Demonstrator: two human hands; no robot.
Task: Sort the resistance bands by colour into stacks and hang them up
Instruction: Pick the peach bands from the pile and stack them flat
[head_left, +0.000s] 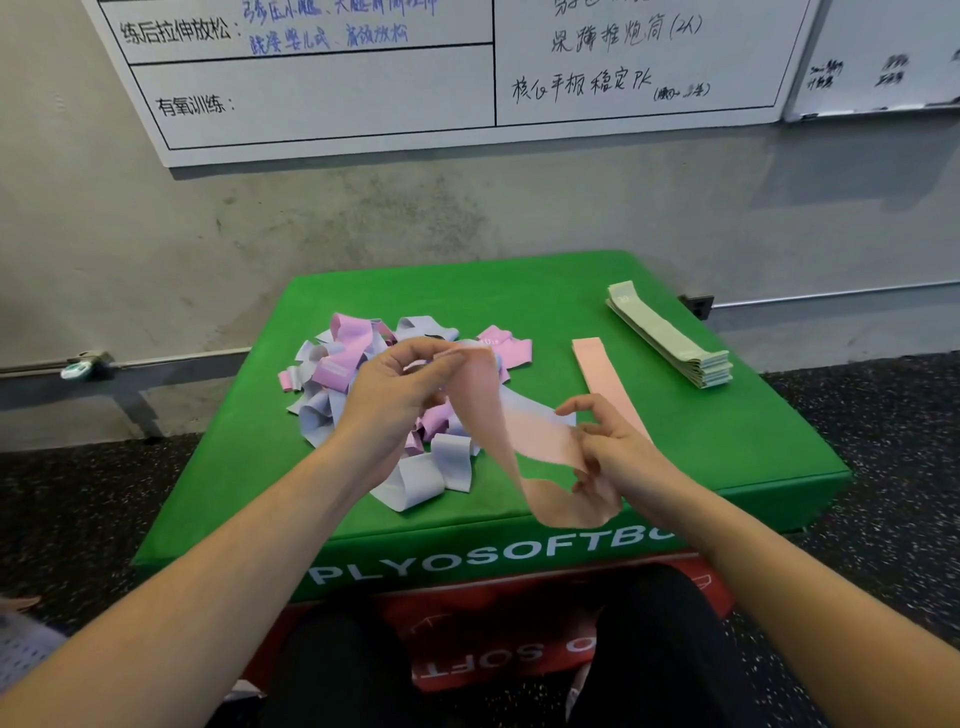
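Note:
A twisted peach-pink band (524, 431) hangs in the air between both my hands above the green plyo box (727, 441). My left hand (400, 387) pinches its upper end. My right hand (608, 447) grips its lower end near the box's front edge. Behind my left hand lies a tangled heap of pink and lilac bands (363, 364). A flat peach-pink band (602, 371) lies to the right of the heap. At the far right sits a neat stack of pale green bands (670, 338).
The green box stands on a red box (493, 639) against a grey wall with whiteboards (363, 93). Dark speckled floor surrounds it. My dark-trousered knees (649, 649) are close to the box's front.

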